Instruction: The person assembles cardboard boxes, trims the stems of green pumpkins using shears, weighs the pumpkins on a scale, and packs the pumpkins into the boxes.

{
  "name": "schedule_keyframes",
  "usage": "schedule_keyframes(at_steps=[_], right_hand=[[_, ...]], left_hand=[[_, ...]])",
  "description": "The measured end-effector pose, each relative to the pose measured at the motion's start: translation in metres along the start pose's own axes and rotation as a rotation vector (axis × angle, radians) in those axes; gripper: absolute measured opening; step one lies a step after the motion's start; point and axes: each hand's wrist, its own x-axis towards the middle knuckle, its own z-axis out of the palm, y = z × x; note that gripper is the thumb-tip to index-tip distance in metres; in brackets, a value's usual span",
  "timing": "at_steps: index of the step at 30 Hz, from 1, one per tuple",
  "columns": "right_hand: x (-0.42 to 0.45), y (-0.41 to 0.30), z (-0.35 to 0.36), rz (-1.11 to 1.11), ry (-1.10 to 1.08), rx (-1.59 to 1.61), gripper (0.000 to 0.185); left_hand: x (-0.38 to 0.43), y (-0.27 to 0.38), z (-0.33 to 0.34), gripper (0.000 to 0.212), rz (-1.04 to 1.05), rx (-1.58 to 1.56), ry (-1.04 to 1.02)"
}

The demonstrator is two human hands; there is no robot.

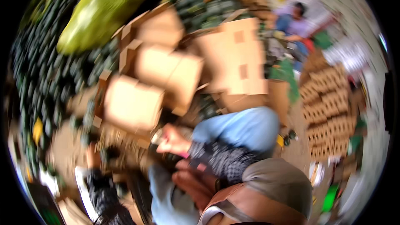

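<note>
Motion blurs the view. My left hand (pixel 93 154), in a dark sleeve at the lower left, reaches to a dark green oval fruit (pixel 87 138); whether it grips or only touches it I cannot tell. My right hand (pixel 173 140) is bent shut around a pale, cloth-like item (pixel 157 136) in front of my knees, beside the near edge of an open cardboard box (pixel 134 103). Two further open cardboard boxes (pixel 168 68) (pixel 161 26) stand beyond it, and a larger upright cardboard piece (pixel 239 59) with cut-outs is to their right.
Dark green fruits (pixel 47 84) lie heaped at the left, with more (pixel 206 3) behind the boxes. A large yellow-green sack (pixel 109 12) is at the upper left. Stacked cardboard trays (pixel 328 112) stand at the right; a seated person (pixel 295 25) is farther back.
</note>
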Motion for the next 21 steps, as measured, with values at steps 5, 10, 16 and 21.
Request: schedule_keyframes(at_steps=[5,10,16,21], right_hand=[[-0.016,0.016,-0.032,-0.179,0.112,-0.324,0.053],[-0.031,0.013,-0.046,-0.044,0.148,-0.333,0.049],[-0.022,0.009,-0.043,-0.118,0.117,-0.336,0.048],[-0.024,0.008,-0.049,-0.094,0.123,-0.277,0.049]], left_hand=[[0.032,0.019,0.079,0.048,-0.528,-0.148,-0.379],[0.035,0.081,0.063,0.099,-0.624,0.11,-0.674],[0.057,0.103,0.034,0.118,-0.83,0.033,-0.698],[0.059,0.118,0.024,0.121,-0.743,0.058,-0.615]])
